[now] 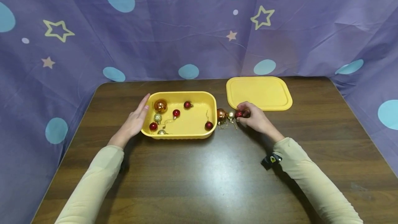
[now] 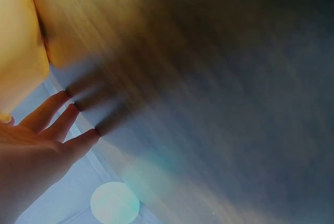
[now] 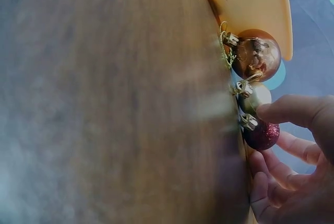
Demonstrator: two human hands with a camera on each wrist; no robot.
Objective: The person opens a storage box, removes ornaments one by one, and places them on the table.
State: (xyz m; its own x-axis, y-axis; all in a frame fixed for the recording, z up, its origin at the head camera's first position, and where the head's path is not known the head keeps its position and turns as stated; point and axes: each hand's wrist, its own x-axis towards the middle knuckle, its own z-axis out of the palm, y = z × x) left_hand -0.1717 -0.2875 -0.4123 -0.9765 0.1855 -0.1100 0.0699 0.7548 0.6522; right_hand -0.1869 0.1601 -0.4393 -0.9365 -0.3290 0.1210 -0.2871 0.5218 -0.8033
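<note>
Where the left hand (image 1: 134,122) lies: at the left end of the yellow box (image 1: 177,136), fingers straight and spread, gripping nothing; probably this flat support steadies the box.
Right hand (image 1: 255,117): thumb and fingers curled in to the width of a dark red glitter bauble (image 3: 262,136), pinching it; a fingertip hold suits something so small and round.
Bauble row: outside the box's right wall, a copper bauble (image 3: 258,55), then a pale gold bauble (image 3: 254,97), then the pinched red one; the wall likely keeps the line from rolling leftward.
Inside the box: red, gold and copper baubles, scattered and loose, contained by the raised sides.
Yellow lid (image 1: 259,93): flat on the wooden surface (image 1: 192,182) behind the row, off the box, which leaves the baubles reachable.
</note>
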